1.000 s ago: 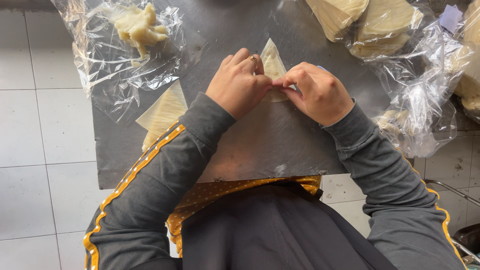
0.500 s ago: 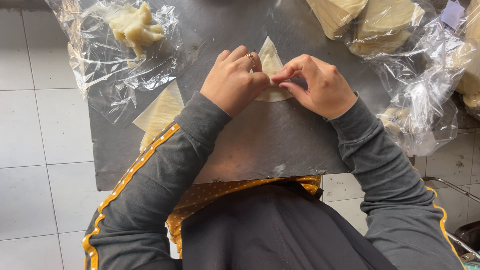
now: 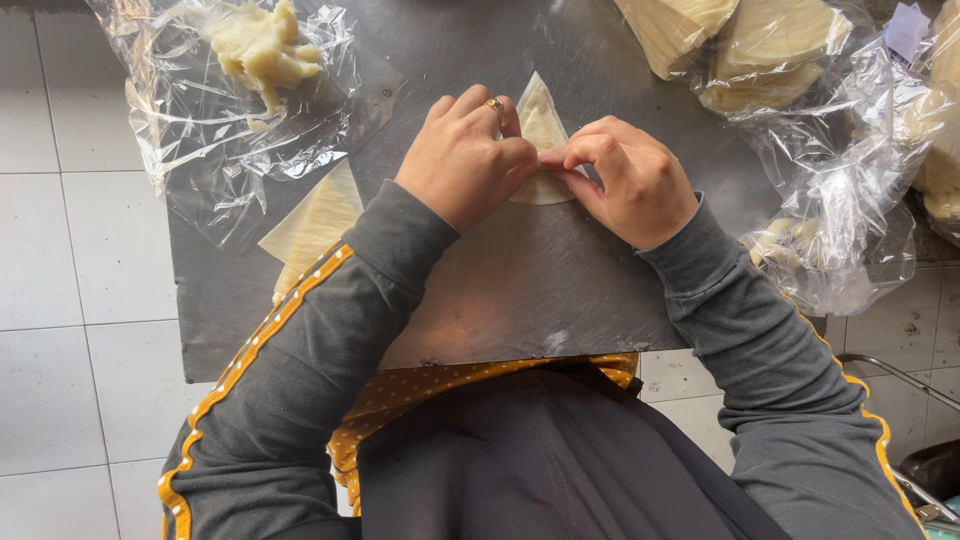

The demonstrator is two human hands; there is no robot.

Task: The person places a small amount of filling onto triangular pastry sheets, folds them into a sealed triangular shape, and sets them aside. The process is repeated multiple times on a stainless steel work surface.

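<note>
Dough, a pale triangular pastry sheet, lay flat on the grey metal slab directly between and beneath the two hands, its pointed tip aimed away from the person and its rounded base nearest the body. Its long axis therefore ran straight out from the chest, tip to base, almost square to the line joining the hands. The left hand, a ring on one finger, covered the sheet's left side with its fingers curled down, and the right hand met it from the other side; the fingertips of both were drawn close together at the lower middle of the triangle, pinching or pressing the pastry there rather than spread wide. Neither hand was clearly the nearer: both touched the sheet at the same spot, the left lying a little more over it. Only the tip and a sliver of the curved base showed past the knuckles, so how far the edge was folded could not be told. Another cut sheet lay on the slab just beside the left forearm, partly under a clear plastic bag holding a lump of pale filling. More wrapped pastry stacks sat well apart, beyond the right hand.
</note>
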